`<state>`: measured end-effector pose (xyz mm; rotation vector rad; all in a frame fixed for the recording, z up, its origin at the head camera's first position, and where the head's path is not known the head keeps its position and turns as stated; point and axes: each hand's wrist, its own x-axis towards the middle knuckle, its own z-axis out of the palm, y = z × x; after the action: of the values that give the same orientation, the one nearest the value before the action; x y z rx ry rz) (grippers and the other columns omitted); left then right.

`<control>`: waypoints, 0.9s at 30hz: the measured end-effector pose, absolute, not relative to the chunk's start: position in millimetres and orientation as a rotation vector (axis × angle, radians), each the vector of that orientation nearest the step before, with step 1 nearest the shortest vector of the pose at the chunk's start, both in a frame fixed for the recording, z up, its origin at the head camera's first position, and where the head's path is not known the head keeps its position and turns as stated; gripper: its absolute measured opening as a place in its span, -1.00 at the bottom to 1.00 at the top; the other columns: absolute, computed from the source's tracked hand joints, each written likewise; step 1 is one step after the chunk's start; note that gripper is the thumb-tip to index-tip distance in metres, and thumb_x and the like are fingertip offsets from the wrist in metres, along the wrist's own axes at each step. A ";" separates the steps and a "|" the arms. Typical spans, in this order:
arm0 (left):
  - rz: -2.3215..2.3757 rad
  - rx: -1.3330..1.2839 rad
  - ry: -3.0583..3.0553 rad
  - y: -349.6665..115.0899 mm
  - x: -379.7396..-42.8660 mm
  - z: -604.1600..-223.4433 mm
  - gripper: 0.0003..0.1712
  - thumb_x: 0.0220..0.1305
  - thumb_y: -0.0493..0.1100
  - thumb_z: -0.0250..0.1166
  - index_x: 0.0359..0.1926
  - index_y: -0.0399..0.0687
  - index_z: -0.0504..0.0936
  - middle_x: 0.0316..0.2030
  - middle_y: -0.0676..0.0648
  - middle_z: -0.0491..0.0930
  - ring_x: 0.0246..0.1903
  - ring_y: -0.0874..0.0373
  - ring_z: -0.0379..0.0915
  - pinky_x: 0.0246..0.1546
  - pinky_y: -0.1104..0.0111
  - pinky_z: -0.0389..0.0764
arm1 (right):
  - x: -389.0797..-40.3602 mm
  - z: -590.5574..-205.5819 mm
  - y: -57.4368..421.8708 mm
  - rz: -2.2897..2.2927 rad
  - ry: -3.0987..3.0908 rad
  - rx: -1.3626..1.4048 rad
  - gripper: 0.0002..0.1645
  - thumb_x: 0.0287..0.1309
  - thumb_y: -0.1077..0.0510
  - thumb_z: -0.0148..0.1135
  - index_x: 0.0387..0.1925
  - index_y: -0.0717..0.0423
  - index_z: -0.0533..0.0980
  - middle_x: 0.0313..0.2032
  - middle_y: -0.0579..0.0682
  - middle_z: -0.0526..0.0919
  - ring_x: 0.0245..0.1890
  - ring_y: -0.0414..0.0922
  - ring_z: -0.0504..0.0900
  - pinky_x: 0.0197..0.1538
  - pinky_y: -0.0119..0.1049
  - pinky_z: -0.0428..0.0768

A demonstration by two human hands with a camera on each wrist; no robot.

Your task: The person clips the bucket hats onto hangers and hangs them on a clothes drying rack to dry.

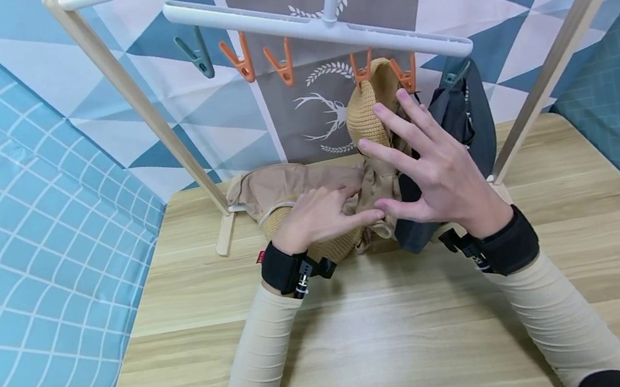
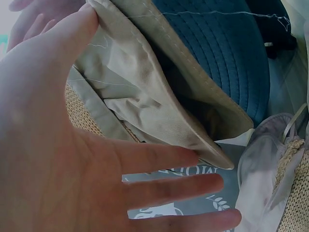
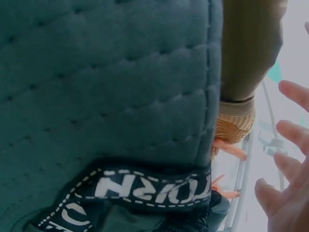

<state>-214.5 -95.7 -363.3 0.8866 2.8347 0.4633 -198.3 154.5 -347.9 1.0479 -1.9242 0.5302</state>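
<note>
Now the straw hat [image 1: 361, 113] is hung by orange clips [image 1: 361, 70] above the back edge of the worktop [image 1: 390, 341], clipping seemingly done, left hand [image 1: 322, 218] and right hand [image 1: 439, 165] splayed, nothing gripped, the pinkish hat [image 1: 284, 180] lying below probably to be lifted next.

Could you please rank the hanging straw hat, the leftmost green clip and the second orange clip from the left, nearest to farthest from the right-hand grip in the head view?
From the right-hand grip:
1. Hanging straw hat: just up and left, partly covered by it.
2. Second orange clip: farther left, under the hanger.
3. Leftmost green clip: near the hanger's left end.
</note>
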 end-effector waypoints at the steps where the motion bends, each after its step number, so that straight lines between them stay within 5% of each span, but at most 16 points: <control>1: 0.469 0.890 2.827 -95.9 -214.7 -363.6 -0.29 0.53 0.56 0.22 0.05 0.04 0.68 -0.47 0.09 0.43 -0.52 0.12 0.50 -0.39 0.25 0.44 | -198.9 -348.1 154.8 0.531 -1.943 1.040 -0.16 0.59 -0.49 0.11 0.54 -0.06 0.59 0.67 0.26 0.43 0.82 0.21 0.19 0.82 0.04 0.25; 5: 0.502 0.917 2.796 -96.1 -215.8 -364.7 -0.31 0.54 0.53 0.23 -0.07 -0.01 0.65 -0.45 0.10 0.41 -0.51 0.13 0.46 -0.38 0.27 0.40 | -201.3 -348.9 159.0 0.516 -2.058 1.034 -0.24 0.56 -0.31 0.29 0.55 -0.02 0.58 0.71 0.26 0.37 0.81 0.27 0.19 0.81 0.12 0.26; 9: 0.514 0.931 2.754 -95.8 -216.2 -365.1 -0.36 0.55 0.52 0.23 -0.02 0.06 0.64 -0.38 0.10 0.46 -0.43 0.14 0.51 -0.31 0.29 0.44 | -203.3 -350.4 163.1 0.484 -2.127 1.041 -0.29 0.37 -0.06 0.50 0.47 0.08 0.63 0.71 0.28 0.36 0.77 0.30 0.28 0.64 0.26 0.50; 18: 0.512 0.928 2.706 -95.9 -217.6 -366.8 -0.32 0.54 0.53 0.24 0.07 0.02 0.64 -0.31 0.03 0.50 -0.39 0.09 0.54 -0.25 0.24 0.51 | -203.4 -354.2 162.1 0.491 -2.102 1.092 -0.71 0.31 0.17 0.49 0.02 0.20 0.77 0.65 0.34 0.42 0.64 0.29 0.48 0.33 0.20 0.74; 24: 0.553 0.881 2.716 -108.8 -224.1 -362.5 -0.21 0.54 0.52 0.26 0.50 0.17 0.57 0.20 -0.12 0.81 0.02 -0.01 0.82 0.17 0.05 0.75 | -203.4 -352.2 167.5 0.517 -2.105 1.075 -0.77 0.32 0.21 0.47 -0.05 0.24 0.78 0.64 0.33 0.44 0.58 0.29 0.57 0.21 0.14 0.79; 27: 0.630 0.810 2.784 -126.2 -228.7 -357.2 -0.03 0.50 0.50 0.30 0.69 0.12 0.42 0.40 -0.17 0.74 0.09 -0.07 0.84 0.25 -0.04 0.75 | -203.5 -349.8 172.5 0.516 -2.103 1.066 -0.81 0.31 0.20 0.46 -0.10 0.21 0.79 0.61 0.32 0.49 0.17 0.22 0.82 -0.14 -0.01 0.75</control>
<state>-228.7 -126.2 -357.2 0.8100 2.7835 0.6298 -203.5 172.5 -349.8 1.0663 -2.1029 0.5162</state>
